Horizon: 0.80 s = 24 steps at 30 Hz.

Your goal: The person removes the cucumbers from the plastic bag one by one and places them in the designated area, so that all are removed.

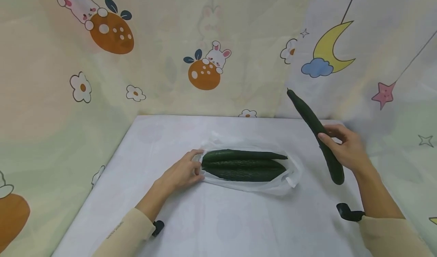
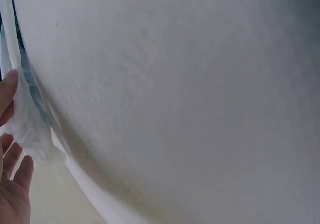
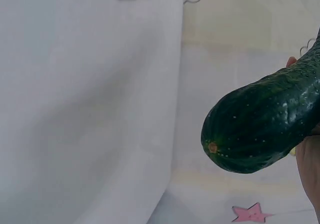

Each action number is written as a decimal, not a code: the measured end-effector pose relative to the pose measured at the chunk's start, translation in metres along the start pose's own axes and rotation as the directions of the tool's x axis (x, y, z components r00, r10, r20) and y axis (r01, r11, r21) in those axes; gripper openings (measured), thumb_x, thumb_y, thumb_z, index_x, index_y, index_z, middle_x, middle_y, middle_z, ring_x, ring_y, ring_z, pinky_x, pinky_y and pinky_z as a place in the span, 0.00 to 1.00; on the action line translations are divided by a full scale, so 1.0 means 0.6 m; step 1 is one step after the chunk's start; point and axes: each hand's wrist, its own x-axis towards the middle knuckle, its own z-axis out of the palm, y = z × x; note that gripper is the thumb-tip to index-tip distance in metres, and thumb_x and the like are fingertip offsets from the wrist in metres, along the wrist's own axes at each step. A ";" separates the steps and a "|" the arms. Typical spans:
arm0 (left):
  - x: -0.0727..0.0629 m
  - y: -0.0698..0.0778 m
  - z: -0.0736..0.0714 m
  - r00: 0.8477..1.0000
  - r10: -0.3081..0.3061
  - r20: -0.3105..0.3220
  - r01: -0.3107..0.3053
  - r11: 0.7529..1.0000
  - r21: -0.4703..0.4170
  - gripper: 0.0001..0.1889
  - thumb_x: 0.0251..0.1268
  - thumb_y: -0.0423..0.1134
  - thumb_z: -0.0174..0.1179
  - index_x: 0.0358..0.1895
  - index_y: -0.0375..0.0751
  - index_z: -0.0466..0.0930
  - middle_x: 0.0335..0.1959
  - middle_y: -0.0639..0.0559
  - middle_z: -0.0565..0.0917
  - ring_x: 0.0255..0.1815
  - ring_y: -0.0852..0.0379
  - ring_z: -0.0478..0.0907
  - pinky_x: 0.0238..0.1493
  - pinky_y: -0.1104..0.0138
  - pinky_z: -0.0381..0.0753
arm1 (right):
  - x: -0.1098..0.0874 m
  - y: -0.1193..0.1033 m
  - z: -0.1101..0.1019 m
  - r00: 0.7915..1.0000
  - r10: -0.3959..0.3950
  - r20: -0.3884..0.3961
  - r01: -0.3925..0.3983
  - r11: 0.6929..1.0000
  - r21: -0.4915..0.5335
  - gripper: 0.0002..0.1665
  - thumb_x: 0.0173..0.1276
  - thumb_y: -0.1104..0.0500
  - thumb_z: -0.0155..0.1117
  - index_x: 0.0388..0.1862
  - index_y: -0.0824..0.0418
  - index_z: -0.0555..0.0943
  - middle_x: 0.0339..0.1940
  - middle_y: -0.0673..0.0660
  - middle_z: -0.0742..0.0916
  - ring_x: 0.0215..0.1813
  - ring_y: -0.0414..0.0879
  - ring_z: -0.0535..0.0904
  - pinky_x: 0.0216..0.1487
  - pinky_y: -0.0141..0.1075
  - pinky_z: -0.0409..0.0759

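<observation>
My right hand (image 1: 346,147) grips a long dark green cucumber (image 1: 308,114) around its middle, raised at the right with its thin stem end tilted up and left. Its blunt end (image 3: 240,134) fills much of the right wrist view. More cucumbers (image 1: 244,166) lie side by side in a thin white plastic bag (image 1: 273,188) spread open on the table. At the bag's left end is my left hand (image 1: 184,169), fingers spread and loosely bent, fingertips touching the plastic. In the left wrist view its thumb and fingers stand apart beside the bag (image 2: 35,129).
A white cloth covers the table (image 1: 218,219). Behind it and along both sides hangs a printed curtain (image 1: 252,67) with rabbits, flowers and a moon. Black straps with small mounts (image 1: 349,213) sit at both wrists.
</observation>
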 end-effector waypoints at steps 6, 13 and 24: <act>0.001 0.000 0.000 1.000 -0.011 0.010 0.011 1.000 0.003 0.14 0.60 0.46 0.76 0.23 0.55 0.79 0.76 0.49 0.68 0.72 0.47 0.71 0.56 0.62 0.79 | -0.007 0.043 -0.026 0.996 0.094 0.001 -0.094 0.994 -0.062 0.26 0.74 0.51 0.67 0.65 0.61 0.78 0.49 0.36 0.79 0.47 0.22 0.73 0.33 0.21 0.77; 0.005 0.000 -0.004 1.000 -0.020 0.009 0.020 1.000 -0.001 0.15 0.60 0.46 0.76 0.22 0.56 0.78 0.76 0.48 0.68 0.71 0.47 0.73 0.55 0.61 0.80 | -0.017 0.090 -0.041 0.980 0.195 0.045 -0.193 0.980 -0.037 0.31 0.77 0.47 0.63 0.67 0.67 0.74 0.50 0.49 0.80 0.39 0.24 0.78 0.31 0.29 0.82; 0.001 -0.005 0.002 0.999 0.028 -0.017 -0.028 1.000 0.013 0.16 0.59 0.46 0.76 0.21 0.56 0.77 0.74 0.45 0.70 0.69 0.45 0.74 0.53 0.61 0.80 | -0.038 0.165 -0.060 0.934 0.341 0.106 -0.321 0.932 -0.168 0.41 0.80 0.40 0.54 0.70 0.74 0.67 0.63 0.79 0.74 0.50 0.63 0.81 0.31 0.36 0.80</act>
